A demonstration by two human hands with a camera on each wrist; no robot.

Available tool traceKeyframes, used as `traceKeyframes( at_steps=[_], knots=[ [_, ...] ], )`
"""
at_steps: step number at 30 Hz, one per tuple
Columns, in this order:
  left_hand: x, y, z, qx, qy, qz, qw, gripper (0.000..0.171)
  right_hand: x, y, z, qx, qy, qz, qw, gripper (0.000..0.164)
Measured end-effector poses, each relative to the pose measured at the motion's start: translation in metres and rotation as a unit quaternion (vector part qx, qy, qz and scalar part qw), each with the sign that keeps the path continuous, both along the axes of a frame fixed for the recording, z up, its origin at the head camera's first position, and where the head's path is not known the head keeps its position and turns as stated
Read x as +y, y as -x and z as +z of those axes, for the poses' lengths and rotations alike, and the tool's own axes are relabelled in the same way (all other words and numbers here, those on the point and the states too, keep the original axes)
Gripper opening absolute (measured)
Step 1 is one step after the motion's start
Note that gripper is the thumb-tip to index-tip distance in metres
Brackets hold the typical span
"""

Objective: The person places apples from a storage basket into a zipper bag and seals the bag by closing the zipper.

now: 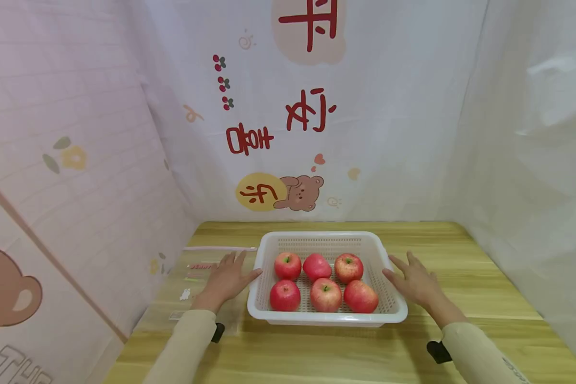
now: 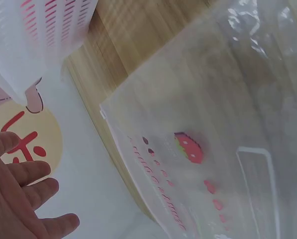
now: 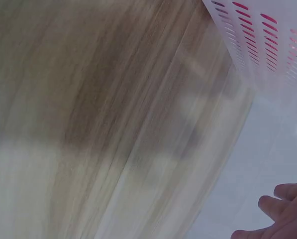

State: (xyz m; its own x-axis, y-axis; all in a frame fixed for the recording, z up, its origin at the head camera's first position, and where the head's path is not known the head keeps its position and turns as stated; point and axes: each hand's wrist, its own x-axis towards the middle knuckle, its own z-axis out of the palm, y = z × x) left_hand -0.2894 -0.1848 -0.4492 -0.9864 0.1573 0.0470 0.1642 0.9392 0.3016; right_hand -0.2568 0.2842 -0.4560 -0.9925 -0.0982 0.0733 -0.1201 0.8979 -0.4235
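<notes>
A white plastic basket [image 1: 328,318] with slotted walls sits on the wooden table, holding several red apples [image 1: 325,295] in two rows. My left hand [image 1: 226,280] is at the basket's left side, fingers spread and thumb by the rim. On the opposite side, my right hand [image 1: 415,282] has its fingers extended, with thumb and forefinger close to the right rim. Whether either hand touches the basket, I cannot tell. Under my left hand and forearm lies a clear zip bag [image 2: 228,99] with a strawberry print [image 2: 190,148].
A pale printed cloth [image 1: 389,133] hangs behind the table, with side cloths [image 1: 91,186] to the left and right. Bare wooden tabletop [image 1: 317,354] shows in front of the basket. Dark wrist devices [image 1: 439,352] sit below both sleeves.
</notes>
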Motion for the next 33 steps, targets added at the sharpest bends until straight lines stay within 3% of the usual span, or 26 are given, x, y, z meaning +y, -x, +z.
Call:
traceKeyframes(
  at_steps=[7,14,26,33],
  knots=[
    [-0.023,-0.009,-0.005,0.001,-0.041,-0.003,0.9992,0.080,-0.002,0.000,-0.003,0.004,0.031,0.014,0.999,0.070],
    [-0.044,-0.015,-0.004,-0.013,-0.054,-0.002,0.9985,0.075,-0.006,0.001,-0.008,-0.050,0.107,0.010,0.993,0.074],
    [-0.066,-0.014,-0.007,-0.054,-0.089,0.013,0.9945,0.069,-0.007,-0.002,-0.013,-0.038,0.108,0.003,0.993,0.074],
    [-0.078,-0.012,-0.008,-0.042,-0.059,0.027,0.9970,0.067,-0.004,-0.003,-0.011,-0.030,0.104,0.001,0.994,0.073]
  ],
)
